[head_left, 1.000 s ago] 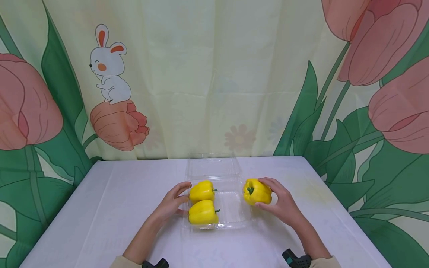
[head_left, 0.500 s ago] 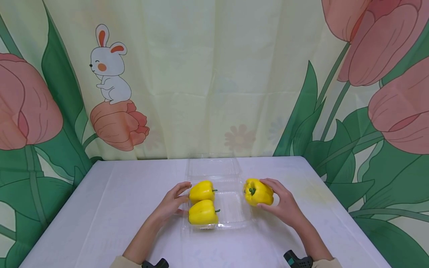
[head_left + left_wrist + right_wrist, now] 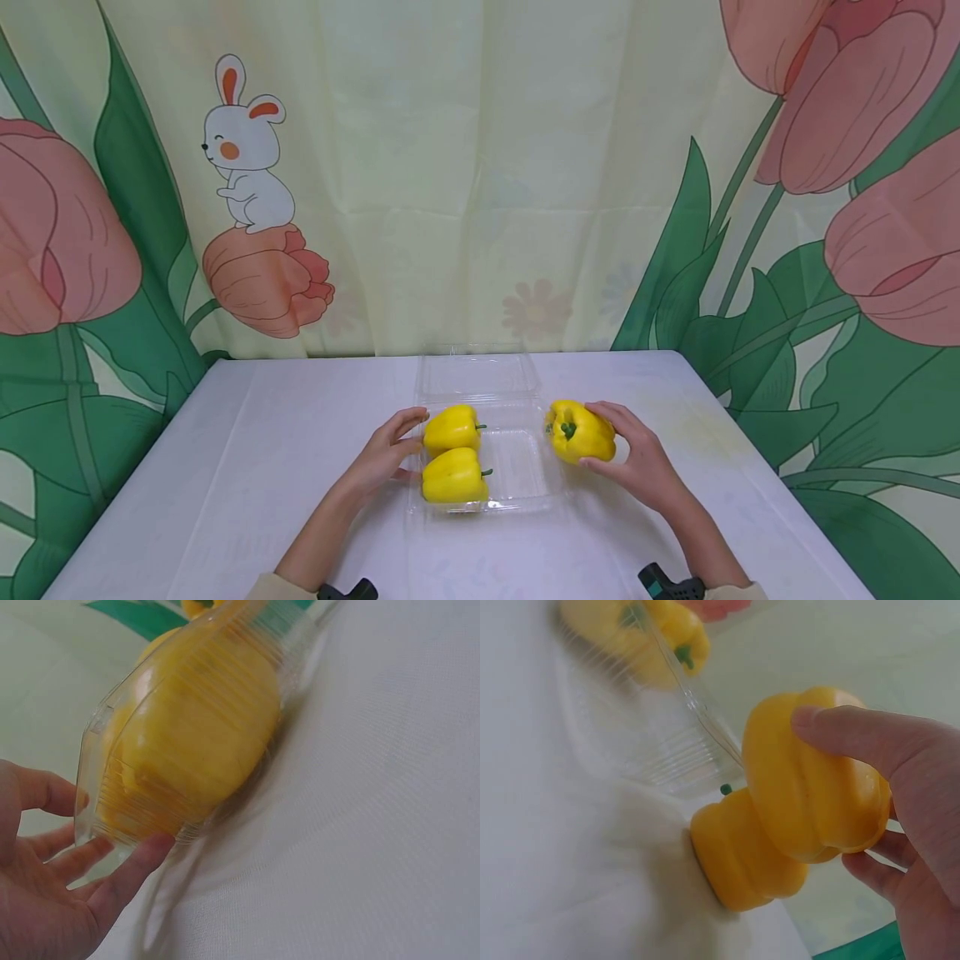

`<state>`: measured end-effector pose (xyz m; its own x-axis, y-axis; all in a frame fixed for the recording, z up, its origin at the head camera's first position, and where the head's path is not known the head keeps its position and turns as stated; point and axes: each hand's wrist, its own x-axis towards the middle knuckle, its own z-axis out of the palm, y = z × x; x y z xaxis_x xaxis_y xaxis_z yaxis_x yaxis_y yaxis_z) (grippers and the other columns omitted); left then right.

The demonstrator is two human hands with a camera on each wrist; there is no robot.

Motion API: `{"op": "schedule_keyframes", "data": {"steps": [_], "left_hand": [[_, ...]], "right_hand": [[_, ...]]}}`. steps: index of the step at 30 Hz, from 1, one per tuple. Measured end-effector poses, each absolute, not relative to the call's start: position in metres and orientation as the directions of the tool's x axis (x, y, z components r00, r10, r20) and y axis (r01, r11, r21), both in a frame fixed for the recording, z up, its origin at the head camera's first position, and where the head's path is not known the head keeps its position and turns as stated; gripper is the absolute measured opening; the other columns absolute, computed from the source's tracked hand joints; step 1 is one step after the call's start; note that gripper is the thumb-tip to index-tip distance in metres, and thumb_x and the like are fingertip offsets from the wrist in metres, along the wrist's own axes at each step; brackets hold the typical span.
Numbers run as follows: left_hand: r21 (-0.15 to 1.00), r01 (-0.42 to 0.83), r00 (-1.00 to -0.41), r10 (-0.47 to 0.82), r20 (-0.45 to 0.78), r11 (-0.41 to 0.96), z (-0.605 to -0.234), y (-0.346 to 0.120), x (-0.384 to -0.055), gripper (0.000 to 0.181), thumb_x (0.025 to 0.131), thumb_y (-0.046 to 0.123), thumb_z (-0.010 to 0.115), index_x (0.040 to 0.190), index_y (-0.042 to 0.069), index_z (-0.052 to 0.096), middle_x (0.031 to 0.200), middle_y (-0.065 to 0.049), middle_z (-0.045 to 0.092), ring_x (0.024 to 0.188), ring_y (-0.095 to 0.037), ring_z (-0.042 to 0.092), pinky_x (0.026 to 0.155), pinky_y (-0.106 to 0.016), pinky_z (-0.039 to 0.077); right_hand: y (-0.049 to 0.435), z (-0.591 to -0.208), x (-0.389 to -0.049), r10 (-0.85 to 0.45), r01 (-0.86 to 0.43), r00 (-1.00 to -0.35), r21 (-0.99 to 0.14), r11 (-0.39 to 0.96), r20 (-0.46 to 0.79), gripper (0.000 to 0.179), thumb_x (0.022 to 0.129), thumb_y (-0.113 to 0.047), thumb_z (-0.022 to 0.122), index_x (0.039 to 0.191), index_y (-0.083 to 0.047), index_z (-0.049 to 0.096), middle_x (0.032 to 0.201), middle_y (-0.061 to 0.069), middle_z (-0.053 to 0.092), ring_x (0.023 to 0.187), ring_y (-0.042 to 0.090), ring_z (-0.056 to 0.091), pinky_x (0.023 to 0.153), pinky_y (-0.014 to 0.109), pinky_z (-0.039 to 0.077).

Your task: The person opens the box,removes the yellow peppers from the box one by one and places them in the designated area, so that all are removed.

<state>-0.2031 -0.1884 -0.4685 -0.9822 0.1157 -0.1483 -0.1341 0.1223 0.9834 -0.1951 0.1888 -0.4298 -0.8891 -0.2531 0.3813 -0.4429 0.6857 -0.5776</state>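
Observation:
In the head view, my right hand grips a yellow bell pepper just right of a clear plastic clamshell container. The right wrist view shows the thumb over this pepper and fingers on its other side. Another yellow bell pepper lies on the cloth beside the container; in the head view the held one almost wholly hides it. Two yellow bell peppers lie in the container's left half, a far one and a near one. My left hand touches the container's left side with spread fingertips.
A white cloth covers the table. The container's clear lid lies folded back toward the far edge. Behind the table hangs a curtain printed with tulips and a rabbit.
My right hand has shifted slightly right and toward me with its bell pepper, whose stem end has turned a little. The left hand and the container have stayed put.

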Motion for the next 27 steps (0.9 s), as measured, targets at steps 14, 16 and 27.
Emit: {"op": "schedule_keyframes", "data": {"steps": [14, 16, 27], "left_hand": [[0.982, -0.14, -0.982, 0.107, -0.154, 0.125, -0.466, -0.187, -0.201, 0.05, 0.093, 0.01, 0.052, 0.142, 0.018, 0.044, 0.153, -0.009, 0.039, 0.133, -0.038, 0.045, 0.075, -0.044, 0.06], [0.982, -0.141, -0.983, 0.104, -0.154, 0.122, -0.466, -0.187, -0.201, 0.05, 0.093, 0.009, 0.052, 0.142, 0.018, 0.044, 0.153, -0.009, 0.039, 0.132, -0.037, 0.046, 0.075, -0.044, 0.06], [0.983, -0.138, -0.983, 0.106, -0.151, 0.12, -0.467, -0.187, -0.202, 0.05, 0.093, 0.009, 0.051, 0.142, 0.017, 0.044, 0.153, -0.009, 0.039, 0.132, -0.038, 0.046, 0.075, -0.044, 0.06]], "right_hand": [[0.196, -0.434, -0.194, -0.252, -0.448, -0.884, -0.558, 0.698, 0.395, 0.072, 0.071, -0.022, 0.086, 0.135, -0.016, 0.053, 0.137, 0.008, 0.053, 0.123, 0.03, 0.053, 0.095, 0.049, 0.051], [0.197, -0.435, -0.193, -0.25, -0.446, -0.885, -0.561, 0.697, 0.393, 0.072, 0.071, -0.022, 0.085, 0.135, -0.016, 0.054, 0.137, 0.009, 0.053, 0.123, 0.031, 0.053, 0.095, 0.05, 0.051], [0.2, -0.435, -0.19, -0.256, -0.441, -0.89, -0.571, 0.692, 0.376, 0.071, 0.072, -0.024, 0.085, 0.136, -0.017, 0.053, 0.138, 0.009, 0.053, 0.124, 0.032, 0.053, 0.095, 0.05, 0.051]]}}
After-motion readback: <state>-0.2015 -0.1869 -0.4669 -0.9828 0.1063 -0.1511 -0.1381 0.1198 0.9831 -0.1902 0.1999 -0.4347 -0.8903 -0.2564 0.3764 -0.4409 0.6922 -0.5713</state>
